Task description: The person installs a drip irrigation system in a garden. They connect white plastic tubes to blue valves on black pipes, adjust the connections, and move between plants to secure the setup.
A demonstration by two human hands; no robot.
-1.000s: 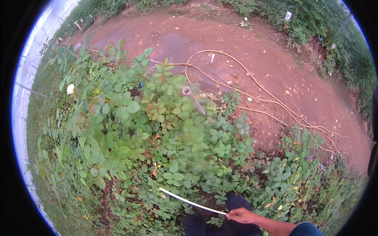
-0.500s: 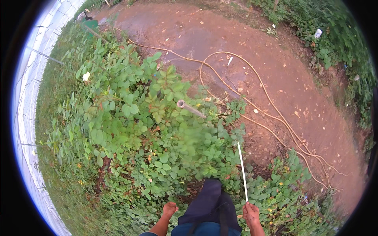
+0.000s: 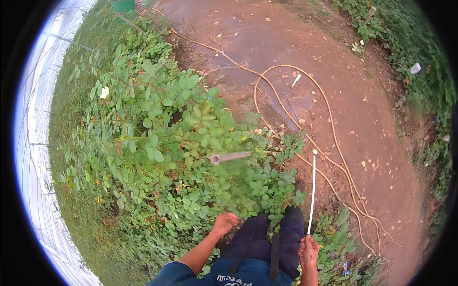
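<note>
My right hand [image 3: 309, 249] is closed round the lower end of a thin white rod [image 3: 312, 195]. The rod points away from me, its far tip above the brown soil beside the hose. My left hand [image 3: 225, 223] is held up in front of my thigh, just short of the green leaves. Its fingers are curled, and nothing shows in them. Between the hands are my dark trouser legs [image 3: 248, 238], with leafy rose bushes [image 3: 200, 133] close ahead and to the left. A hollow grey pipe [image 3: 231, 158] sticks up out of the foliage.
A long tan hose [image 3: 329, 109] lies looped along the muddy path [image 3: 372, 124] on the right. A green container [image 3: 123, 5] stands at the far left. More plants [image 3: 405, 52] line the far right edge, a white bottle-like thing [image 3: 415, 68] among them. White sheeting [image 3: 36, 143] borders the left.
My body has moved forward and a leg now shows nearer the path. The left hand has risen toward the bushes. The rod's tip has shifted right and away from me, over the soil.
</note>
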